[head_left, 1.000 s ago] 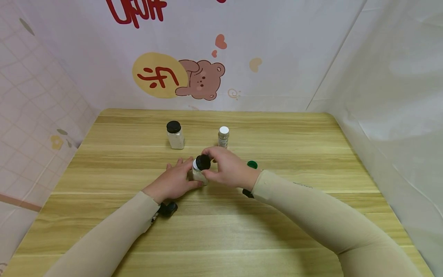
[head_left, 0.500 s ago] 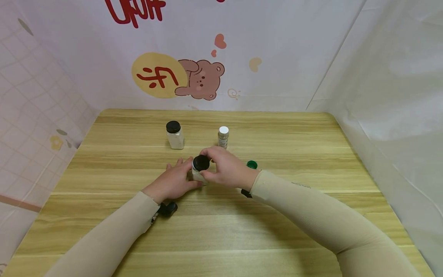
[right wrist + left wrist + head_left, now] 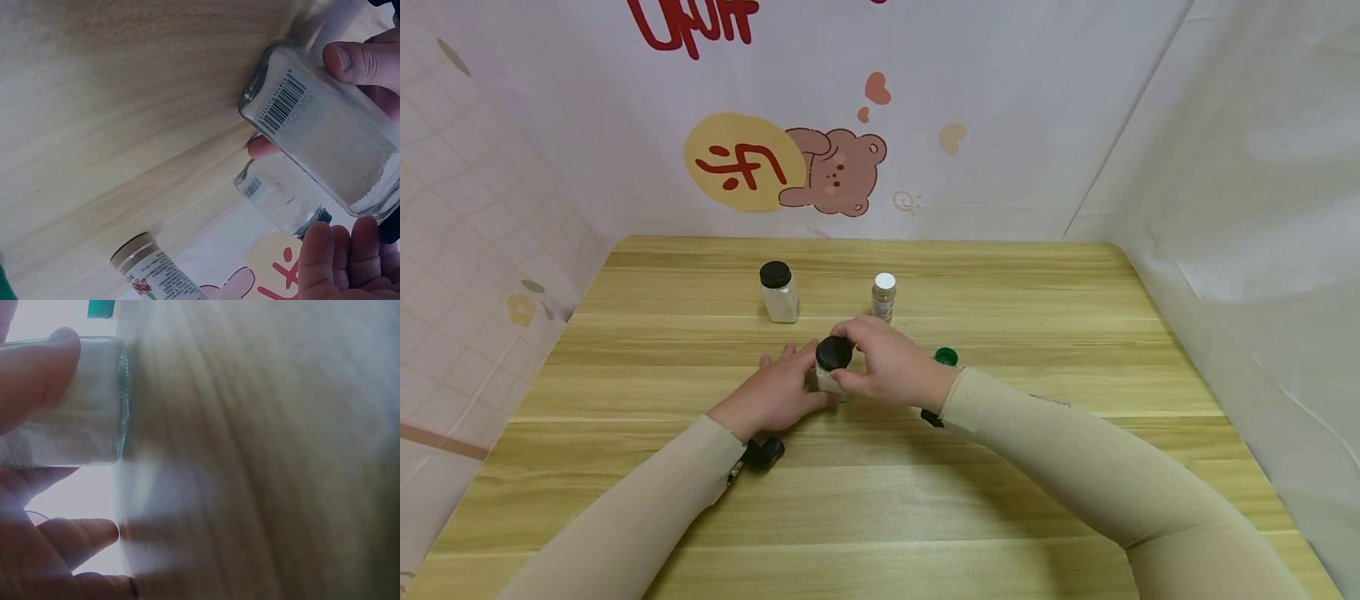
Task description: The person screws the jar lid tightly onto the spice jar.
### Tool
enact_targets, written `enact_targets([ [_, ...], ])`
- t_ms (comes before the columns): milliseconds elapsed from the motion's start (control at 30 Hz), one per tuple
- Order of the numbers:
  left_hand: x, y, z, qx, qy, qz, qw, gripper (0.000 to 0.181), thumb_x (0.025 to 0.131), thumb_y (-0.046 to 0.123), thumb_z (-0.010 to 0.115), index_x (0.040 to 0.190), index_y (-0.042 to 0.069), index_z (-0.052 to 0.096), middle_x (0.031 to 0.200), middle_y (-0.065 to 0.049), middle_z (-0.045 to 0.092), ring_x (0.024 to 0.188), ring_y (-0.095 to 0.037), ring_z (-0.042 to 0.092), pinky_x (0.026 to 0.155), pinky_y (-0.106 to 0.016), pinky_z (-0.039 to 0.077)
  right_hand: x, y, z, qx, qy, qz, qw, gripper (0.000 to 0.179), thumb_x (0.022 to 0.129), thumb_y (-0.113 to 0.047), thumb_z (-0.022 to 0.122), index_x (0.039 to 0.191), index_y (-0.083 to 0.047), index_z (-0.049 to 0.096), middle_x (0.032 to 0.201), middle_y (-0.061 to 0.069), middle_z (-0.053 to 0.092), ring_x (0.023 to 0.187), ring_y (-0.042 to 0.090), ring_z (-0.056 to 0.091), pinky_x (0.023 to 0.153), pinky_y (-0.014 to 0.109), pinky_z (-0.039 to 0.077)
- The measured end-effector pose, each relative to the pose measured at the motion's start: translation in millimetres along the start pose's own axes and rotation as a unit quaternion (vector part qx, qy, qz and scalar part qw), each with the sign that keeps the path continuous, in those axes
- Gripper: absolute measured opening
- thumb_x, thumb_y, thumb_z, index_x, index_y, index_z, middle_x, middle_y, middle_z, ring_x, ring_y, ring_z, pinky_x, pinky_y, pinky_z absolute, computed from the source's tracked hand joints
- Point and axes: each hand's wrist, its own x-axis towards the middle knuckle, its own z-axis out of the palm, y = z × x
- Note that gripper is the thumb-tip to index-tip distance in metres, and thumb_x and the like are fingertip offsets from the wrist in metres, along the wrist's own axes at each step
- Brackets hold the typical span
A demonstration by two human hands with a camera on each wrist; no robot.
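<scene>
Backdrop: white sheet (image 3: 1015,150) printed with bear, hearts and red lettering, behind the worktop. Light wood-grain worktop (image 3: 880,517) carries everything. Two beige sleeves (image 3: 1105,458) reach in from the near edge and block part of the view.

Left hand (image 3: 778,392): thumb and index closed round the glass body of the held jar, other fingers spread out past it. Right hand (image 3: 895,364): thumb and index on opposite sides of that jar's lid, pinching it.

Held jar: clear square-sided glass jar (image 3: 325,125), upright on the worktop, centre, between both hands. Pale powder fills most of it. Barcode and printed date on one face. Round black lid (image 3: 833,353) sits on top; can't tell how tight.

Second clear glass jar with black lid (image 3: 783,304) stands behind, left of centre. Pale contents.

Small clear bottle with white cap (image 3: 883,302) and printed label, just beyond the right hand, which overlaps its foot. Contents: too small to tell.

Black piece (image 3: 766,453) by the left wrist, partly under the sleeve. Smaller black piece (image 3: 932,417) by the right wrist, mostly hidden; can't identify either. Round green cap (image 3: 946,357) just behind the right wrist, partly covered.
</scene>
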Motion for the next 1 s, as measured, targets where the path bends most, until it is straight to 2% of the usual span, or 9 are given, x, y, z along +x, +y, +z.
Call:
enact_targets([
  [367, -1.1, 2.6, -1.3, 0.005, 0.000, -0.003, 1.0000, 0.083, 0.098, 0.046, 0.074, 0.166, 0.026, 0.032, 0.170, -0.024, 0.030, 0.154, -0.062, 0.016, 0.116, -0.086, 0.008, -0.3, -1.6, 0.5, -0.001, -0.001, -0.007, 1.0000, 0.038, 0.095, -0.022, 0.077, 0.127, -0.005, 0.064, 0.122, 0.006, 0.065, 0.113, 0.018, 0.061, 0.103, 0.035, 0.055],
  [1000, -1.9, 3.0, -2.0, 0.005, -0.002, -0.003, 1.0000, 0.084, 0.098, 0.046, 0.074, 0.167, 0.027, 0.030, 0.170, -0.025, 0.029, 0.155, -0.061, 0.016, 0.117, -0.085, 0.008, 2.1, -1.2, 0.9, -0.023, -0.004, -0.010, 0.9997, 0.040, 0.096, -0.025, 0.076, 0.130, -0.007, 0.067, 0.117, 0.004, 0.065, 0.109, 0.017, 0.059, 0.097, 0.033, 0.055],
])
